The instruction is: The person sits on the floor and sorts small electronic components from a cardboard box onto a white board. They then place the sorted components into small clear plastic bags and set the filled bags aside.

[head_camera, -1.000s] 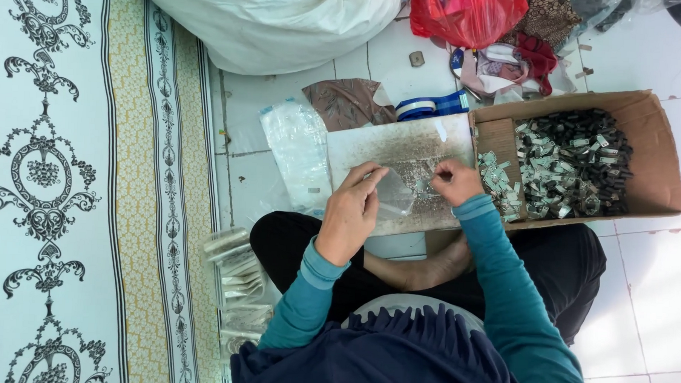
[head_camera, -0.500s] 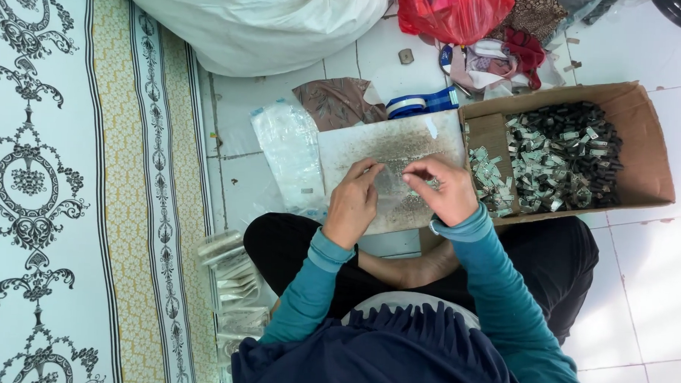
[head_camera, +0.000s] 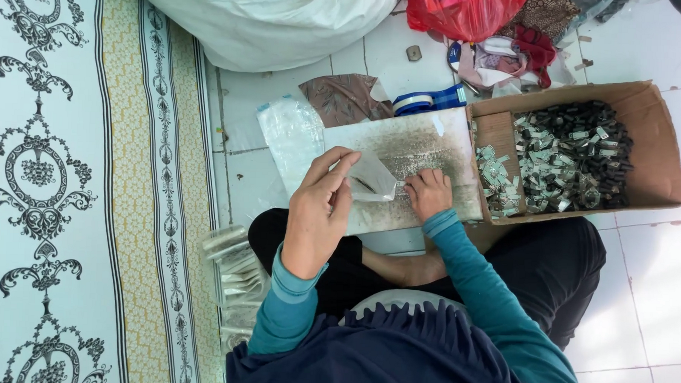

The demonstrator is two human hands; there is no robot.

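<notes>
My left hand point(head_camera: 319, 212) is raised above the lap and pinches a small clear plastic bag point(head_camera: 371, 176) by its edge. My right hand point(head_camera: 429, 193) rests on a grey speckled board point(head_camera: 417, 145) with fingers curled over small pieces at the bag's mouth; what it grips is too small to tell. The board lies across my crossed legs. To the right stands an open cardboard box point(head_camera: 651, 142) filled with several small dark and silvery parts point(head_camera: 568, 158).
A stack of clear plastic bags point(head_camera: 293, 137) lies left of the board, more packed bags point(head_camera: 236, 275) by my left knee. A blue tape roll point(head_camera: 427, 102), a white sack point(head_camera: 263, 19), a red bag point(head_camera: 460, 11) and cloth lie behind. A patterned mat point(head_camera: 69, 182) covers the left floor.
My left hand has lifted off the board with a small clear bag. My right hand slid toward the bag's opening. The camera moved closer.
</notes>
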